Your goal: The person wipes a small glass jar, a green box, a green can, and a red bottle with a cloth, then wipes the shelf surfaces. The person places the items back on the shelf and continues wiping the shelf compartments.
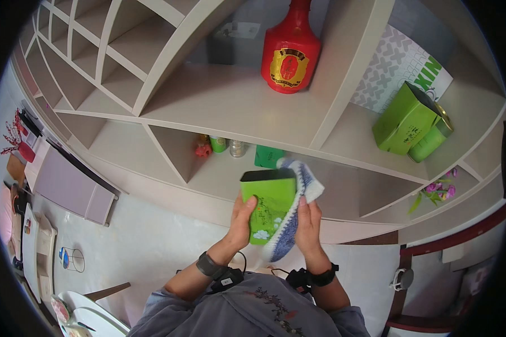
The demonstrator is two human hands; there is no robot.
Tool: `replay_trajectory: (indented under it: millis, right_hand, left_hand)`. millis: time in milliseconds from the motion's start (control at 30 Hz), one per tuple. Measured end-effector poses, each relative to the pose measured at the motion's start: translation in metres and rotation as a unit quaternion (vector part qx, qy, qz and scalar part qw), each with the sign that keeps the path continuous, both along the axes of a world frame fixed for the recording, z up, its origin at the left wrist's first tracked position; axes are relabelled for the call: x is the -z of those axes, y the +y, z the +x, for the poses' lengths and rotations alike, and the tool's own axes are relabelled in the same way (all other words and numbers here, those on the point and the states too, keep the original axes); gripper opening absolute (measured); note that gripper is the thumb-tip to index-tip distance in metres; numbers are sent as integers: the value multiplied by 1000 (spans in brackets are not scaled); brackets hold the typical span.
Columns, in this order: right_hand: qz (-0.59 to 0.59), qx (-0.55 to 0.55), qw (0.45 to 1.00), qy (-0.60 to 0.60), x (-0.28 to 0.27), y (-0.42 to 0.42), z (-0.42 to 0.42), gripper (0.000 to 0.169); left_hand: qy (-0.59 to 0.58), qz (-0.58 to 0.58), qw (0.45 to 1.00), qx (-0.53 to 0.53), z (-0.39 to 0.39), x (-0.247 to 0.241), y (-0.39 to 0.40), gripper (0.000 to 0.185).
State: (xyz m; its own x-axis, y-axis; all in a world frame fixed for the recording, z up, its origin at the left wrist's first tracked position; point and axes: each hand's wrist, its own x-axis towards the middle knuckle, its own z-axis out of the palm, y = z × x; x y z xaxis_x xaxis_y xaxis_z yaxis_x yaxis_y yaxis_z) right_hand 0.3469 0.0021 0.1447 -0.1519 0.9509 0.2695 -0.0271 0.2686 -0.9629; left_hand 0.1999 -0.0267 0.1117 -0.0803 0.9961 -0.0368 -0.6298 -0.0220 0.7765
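Observation:
In front of my chest I hold a green box (274, 206) with a dark top, printed with flowers and dark writing. My left hand (238, 221) grips its left side, thumb on the front face. A blue and white cloth (289, 229) lies along the box's right side and sticks up past its top corner. The fingers of my right hand (310, 221) press the cloth against that side. Behind the box, a flat dark-green packet (269, 156) rests in the lower shelf compartment.
A red bottle (291, 59) stands on the shelf above. Another green box (405, 120) leans by a green canister (430, 139) at right. Small jars (237, 148) and a red figurine (203, 151) sit in the lower compartment. Purple flowers (440, 189) are low right; a table (92, 316) is lower left.

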Motion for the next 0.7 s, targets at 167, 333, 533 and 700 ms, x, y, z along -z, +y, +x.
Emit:
replay_trajectory:
  millis: [167,333,533,700]
  right_hand:
    - [3,11,1000,9,26,-15,-7,29]
    - [-251,-35,922,292,43,-19,-14,42]
    - [-388,-39,854,345,41,-16,-12,43]
    - [-304,9,926,223,37,-14,2,32]
  left_hand:
    - [-25,18,997,-72,-14,1,3,51]
    - [106,104,971,-186,-5,-15,-3,62]
    - [270,191,919,-215,-2,-8,-2,75]
    - [213,159,951,-162,-12,-9,-1,72]
